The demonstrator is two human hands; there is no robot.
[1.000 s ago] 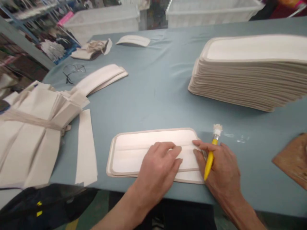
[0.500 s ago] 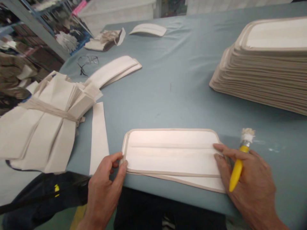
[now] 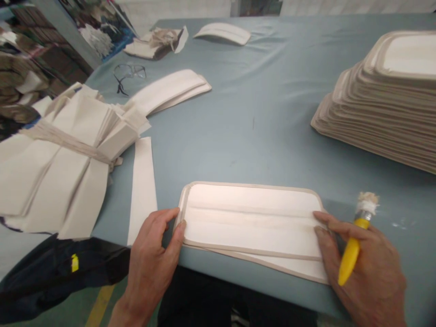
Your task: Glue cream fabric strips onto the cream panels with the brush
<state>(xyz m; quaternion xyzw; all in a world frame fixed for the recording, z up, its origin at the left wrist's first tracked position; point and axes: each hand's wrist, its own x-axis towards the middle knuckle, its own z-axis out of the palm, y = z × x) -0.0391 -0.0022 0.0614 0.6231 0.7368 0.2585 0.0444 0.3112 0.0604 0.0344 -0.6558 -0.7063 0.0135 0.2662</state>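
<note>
A flat cream panel with rounded corners and a beige bound edge lies near the table's front edge. Under it, a second similar panel sticks out at the lower right. My left hand pinches the top panel's left end between thumb and fingers. At the right end, my right hand rests its thumb and index fingertips on the panel. A yellow-handled brush is tucked in that same hand, its bristles coated in white paste and pointing up and away.
A tall stack of bound panels stands at the right. Cord-tied cream strips lie at the left, beside a single strip. Farther back are curved panels, eyeglasses, a tied bundle and another curved panel.
The view has shifted slightly, so the panels and both hands appear a little farther right. My grip on the panel and the brush looks the same.
</note>
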